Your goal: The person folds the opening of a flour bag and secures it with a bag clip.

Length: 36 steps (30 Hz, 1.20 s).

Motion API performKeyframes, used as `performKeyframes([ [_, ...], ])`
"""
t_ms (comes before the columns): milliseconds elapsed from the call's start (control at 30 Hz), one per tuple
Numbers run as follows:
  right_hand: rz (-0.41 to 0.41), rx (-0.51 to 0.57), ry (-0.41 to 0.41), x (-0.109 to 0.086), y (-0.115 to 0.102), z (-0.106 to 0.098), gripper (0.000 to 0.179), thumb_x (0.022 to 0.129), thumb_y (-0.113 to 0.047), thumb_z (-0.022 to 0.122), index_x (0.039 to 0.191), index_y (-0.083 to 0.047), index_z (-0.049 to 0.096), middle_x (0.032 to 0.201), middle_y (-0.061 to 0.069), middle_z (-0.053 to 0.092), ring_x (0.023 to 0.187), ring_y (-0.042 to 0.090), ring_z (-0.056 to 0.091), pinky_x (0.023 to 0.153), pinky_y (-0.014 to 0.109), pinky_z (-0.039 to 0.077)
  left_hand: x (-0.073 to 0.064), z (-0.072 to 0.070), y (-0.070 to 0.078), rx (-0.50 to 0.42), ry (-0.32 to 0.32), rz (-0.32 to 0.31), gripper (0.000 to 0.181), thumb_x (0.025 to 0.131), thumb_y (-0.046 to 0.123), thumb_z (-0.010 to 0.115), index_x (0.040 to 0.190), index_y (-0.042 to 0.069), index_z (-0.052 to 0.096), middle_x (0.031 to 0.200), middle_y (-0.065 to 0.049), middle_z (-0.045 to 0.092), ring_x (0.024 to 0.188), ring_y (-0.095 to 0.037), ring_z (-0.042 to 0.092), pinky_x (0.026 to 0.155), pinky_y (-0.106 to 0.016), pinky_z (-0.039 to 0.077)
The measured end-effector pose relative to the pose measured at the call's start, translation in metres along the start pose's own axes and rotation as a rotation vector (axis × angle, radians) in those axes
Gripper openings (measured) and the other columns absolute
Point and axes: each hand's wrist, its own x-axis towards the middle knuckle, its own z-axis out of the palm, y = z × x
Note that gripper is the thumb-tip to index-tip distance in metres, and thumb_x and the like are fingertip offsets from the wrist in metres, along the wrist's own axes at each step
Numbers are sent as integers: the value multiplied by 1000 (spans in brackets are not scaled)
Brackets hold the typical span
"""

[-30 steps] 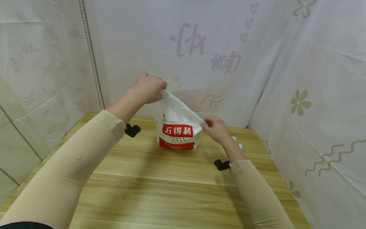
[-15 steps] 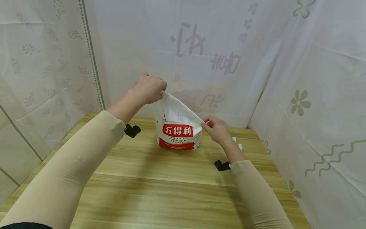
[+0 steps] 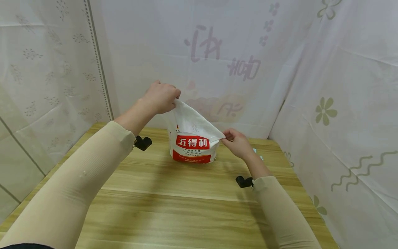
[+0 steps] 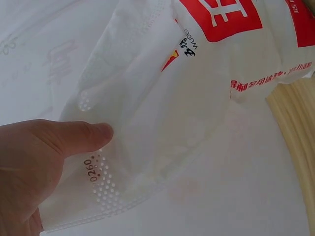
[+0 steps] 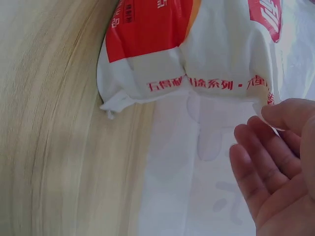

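A white bag with red labels and Chinese lettering (image 3: 192, 142) stands on the wooden table, its upper part stretched slantwise between both hands. My left hand (image 3: 162, 98) pinches the raised top corner. In the left wrist view the thumb of that hand (image 4: 34, 157) presses on the white film beside a row of small holes and the printed number 0260. Lower down, my right hand (image 3: 237, 142) pinches the bag's right upper corner between thumb and forefinger. The right wrist view shows this hand (image 5: 285, 167) with its other fingers loosely bent below the edge. The bag's contents are hidden.
The wooden table (image 3: 149, 207) reaches back to a pale patterned curtain (image 3: 149, 41), which also hangs at left and right. A small light-blue item (image 3: 255, 151) lies behind the right wrist. Black camera mounts (image 3: 143, 143) stick out from both wrists.
My right hand has shifted slightly right and down, drawing the bag's right corner out a little further. The left hand and the bag's base stay nearly where they were.
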Motion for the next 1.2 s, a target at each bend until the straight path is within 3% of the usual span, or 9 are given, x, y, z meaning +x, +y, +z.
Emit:
performKeyframes([
  [300, -28, 11, 86, -2, 1, 4, 20, 108, -24, 69, 122, -10, 69, 109, 12, 77, 96, 27, 72, 81, 39, 56, -2, 1, 0, 0, 0, -5, 21, 106, 14, 64, 122, 6, 73, 122, -14, 77, 113, -34, 71, 108, -58, 50],
  [567, -46, -6, 149, -3, -2, 6, 19, 107, -20, 68, 122, -7, 69, 107, 14, 76, 93, 28, 73, 82, 38, 57, -4, 0, -3, -23, -6, -14, 21, 105, 13, 66, 123, 5, 73, 123, -15, 77, 114, -35, 71, 112, -62, 48],
  [867, -3, 63, 59, -4, -3, 2, 33, 108, -27, 65, 137, -11, 67, 129, 13, 75, 115, 33, 72, 95, 49, 60, -2, 1, -5, -7, -5, -4, 20, 105, 14, 65, 122, 6, 73, 123, -14, 77, 113, -34, 71, 111, -61, 49],
  [1033, -5, 46, 21, -3, -4, 2, 37, 110, -38, 67, 138, -15, 67, 124, 11, 76, 113, 32, 71, 92, 50, 59, -2, 0, -5, -11, -5, -3, 20, 105, 14, 66, 121, 7, 73, 122, -14, 77, 112, -34, 71, 108, -59, 49],
  [1200, 3, 22, 8, -2, -5, 4, 34, 110, -39, 67, 135, -15, 66, 123, 10, 75, 114, 33, 72, 91, 50, 60, -2, 0, -3, -19, -4, -1, 20, 105, 14, 66, 121, 7, 73, 122, -14, 77, 112, -34, 71, 107, -58, 49],
])
